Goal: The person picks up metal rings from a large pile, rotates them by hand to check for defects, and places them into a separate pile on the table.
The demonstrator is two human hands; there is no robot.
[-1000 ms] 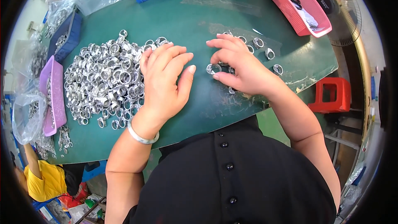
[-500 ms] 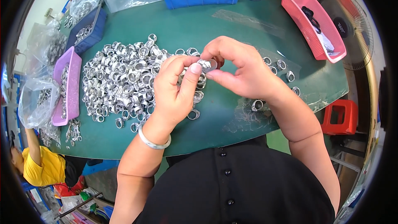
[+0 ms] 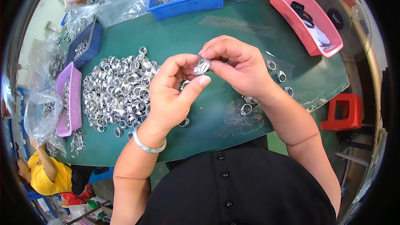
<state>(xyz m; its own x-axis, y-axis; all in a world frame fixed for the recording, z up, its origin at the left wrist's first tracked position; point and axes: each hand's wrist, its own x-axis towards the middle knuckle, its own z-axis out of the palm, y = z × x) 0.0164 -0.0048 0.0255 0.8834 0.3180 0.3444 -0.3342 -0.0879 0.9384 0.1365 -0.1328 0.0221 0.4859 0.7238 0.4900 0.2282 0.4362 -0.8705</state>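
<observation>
A silver metal ring (image 3: 202, 66) with a wide, grooved face is held up above the table between both hands. My right hand (image 3: 239, 64) pinches its upper right side between thumb and fingers. From the left, my left hand (image 3: 168, 89) has its curled fingers against it, the thumb just below. Another ring (image 3: 184, 84) shows beside the left palm; whether it is held or lies behind cannot be seen. Left of my hands spreads a big heap of similar rings (image 3: 118, 87). A few separate rings (image 3: 281, 76) lie beyond my right forearm, partly hidden by it.
On the green table (image 3: 200, 137) stand a purple basket (image 3: 75, 96), a dark blue bin (image 3: 92, 43) and a blue bin (image 3: 187, 4), all with metal pieces. A pink basket (image 3: 291, 23) holds black-handled scissors. A red stool (image 3: 343, 112) and a fan (image 3: 354, 21) are rightward; a yellow-shirted person (image 3: 50, 175) is lower left.
The ring between my hands has turned, so its grooved face now shows. My left hand has shifted slightly left and down. The view has moved a little, revealing another person at top left.
</observation>
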